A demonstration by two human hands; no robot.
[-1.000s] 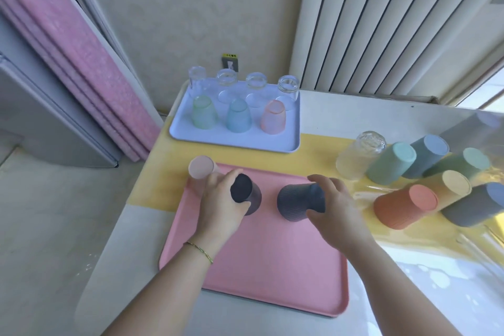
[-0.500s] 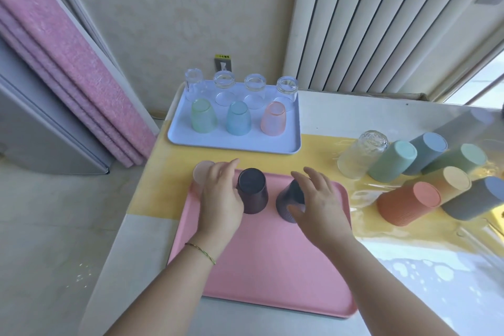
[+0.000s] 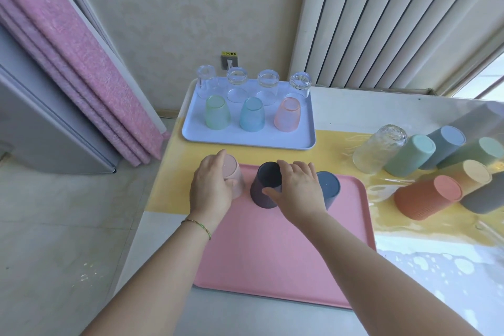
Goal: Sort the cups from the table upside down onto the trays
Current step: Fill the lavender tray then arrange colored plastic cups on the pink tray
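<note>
Both dark cups now stand inverted on pink tray (image 3: 272, 267); right hand (image 3: 298, 191) shifted to grasp purple cup (image 3: 264, 185), left hand (image 3: 212, 188) grasps pink cup (image 3: 233, 174). Placing step; next, release, fetch orange cup (image 3: 425, 195).

Both bare forearms reach forward from the lower edge of the view, angling slightly toward each other. The left hand (image 3: 211, 188), a thin green-and-gold bracelet (image 3: 197, 227) on its wrist, is curled palm-inward around the side of a pale pink upside-down plastic cup (image 3: 234, 176), thumb up near its base. The right hand (image 3: 298, 189) lies palm-down, fingers (image 3: 283, 166) spread and bent over a dark purple upside-down plastic cup (image 3: 266, 185), thumb pressed against its near wall.
</note>
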